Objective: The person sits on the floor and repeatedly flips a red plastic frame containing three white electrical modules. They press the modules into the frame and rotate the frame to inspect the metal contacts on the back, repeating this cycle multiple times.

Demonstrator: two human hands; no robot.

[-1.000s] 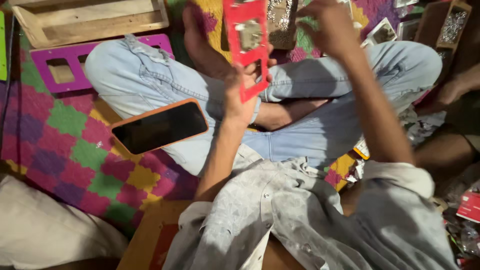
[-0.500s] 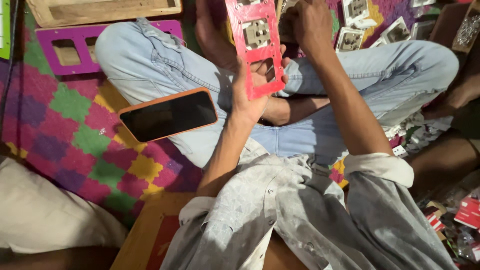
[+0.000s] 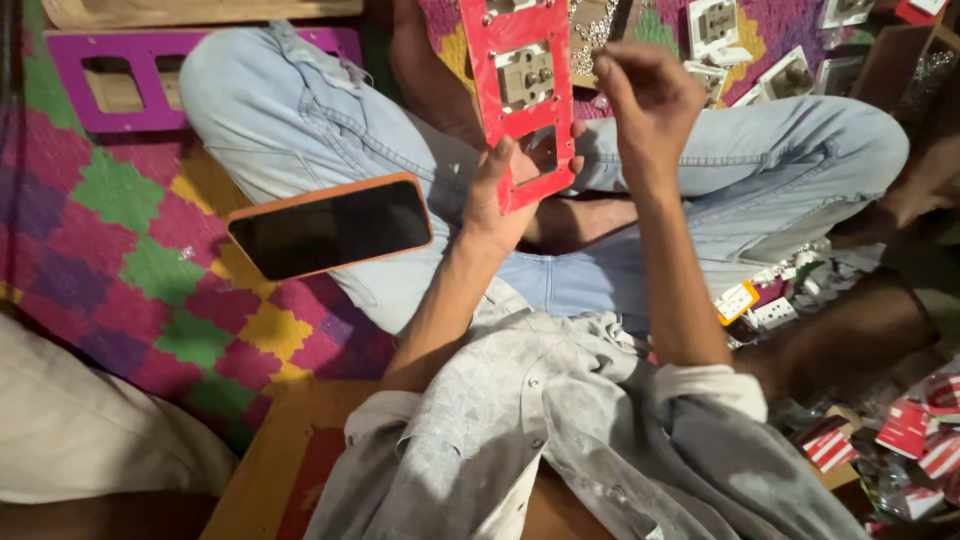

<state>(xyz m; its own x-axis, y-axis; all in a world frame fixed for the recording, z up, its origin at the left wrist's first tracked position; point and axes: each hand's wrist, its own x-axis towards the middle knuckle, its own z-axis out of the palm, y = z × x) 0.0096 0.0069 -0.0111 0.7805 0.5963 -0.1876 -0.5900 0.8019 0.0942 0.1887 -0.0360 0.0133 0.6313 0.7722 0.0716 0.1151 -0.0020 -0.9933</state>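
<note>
1. Red switch plate (image 3: 520, 100), one beige switch module (image 3: 527, 75) seated in it, stands upright above the lap, gripped at its lower edge by the left hand (image 3: 500, 195).
2. Right hand (image 3: 648, 100), fingers pinched shut, hovers beside the plate; whether it holds anything cannot be told.
3. Step judged: fitting modules; the empty lower opening calls for careful alignment.
4. Phone (image 3: 330, 228) rests on the knee.

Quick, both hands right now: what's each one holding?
Left hand: closed on the lower end of the red switch plate.
Right hand: fingers pinched beside the plate; whether it holds anything cannot be told.
</note>
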